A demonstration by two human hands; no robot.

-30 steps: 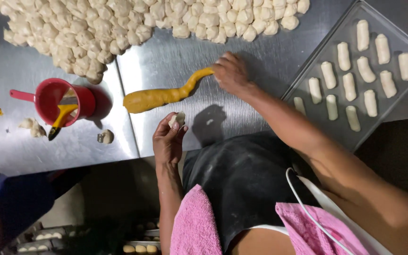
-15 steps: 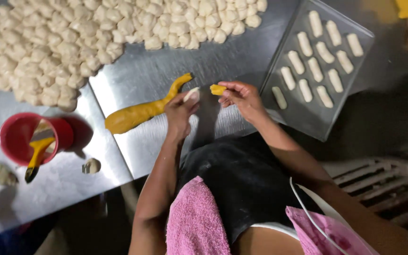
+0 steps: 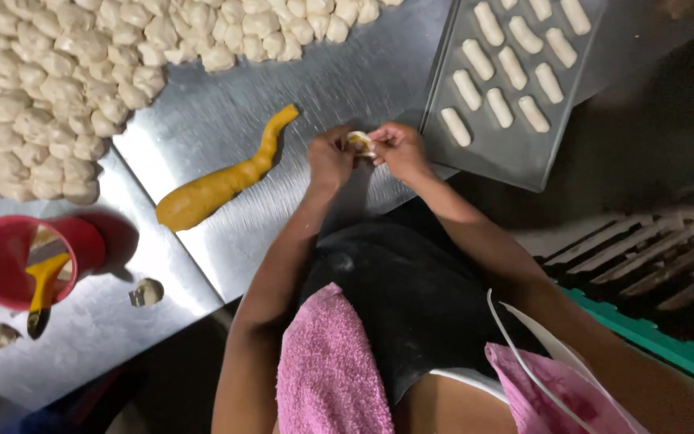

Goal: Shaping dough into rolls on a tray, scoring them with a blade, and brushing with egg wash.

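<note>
**Head view: both hands pinch a small piece of dough over the worktop**

Head camera looks straight down, and we see our left hand (image 3: 329,157) and our right hand (image 3: 399,149) meeting just above the steel worktop (image 3: 323,80). Between them sits a small piece of dough (image 3: 358,142), pale with a yellow patch showing in its middle. The fingers of both hands are closed around it from either side, the tips nearly touching one another, so the piece is held in the air close to the worktop's near edge and just left of the baking tray (image 3: 516,157).

That tray lies tilted across the right of the worktop, and we count several pale finger-shaped rolls (image 3: 501,107) lying in rows on it, apart from one another. To the left of our hands a long rope of yellow filling (image 3: 222,181) lies on the steel, thick at its near end and thinning to a curled tip that points toward the hands without reaching them. Beyond it a big heap of pale dough lumps (image 3: 58,88) spreads across the far left and top of the worktop.

At the left edge stands a red cup (image 3: 6,253) with a yellow-handled scraper (image 3: 42,285) resting in it. One small dough scrap (image 3: 147,292) lies just right of the cup, another at the far left edge. A pink towel (image 3: 327,370) hangs over our dark apron (image 3: 411,297) below the hands.
</note>
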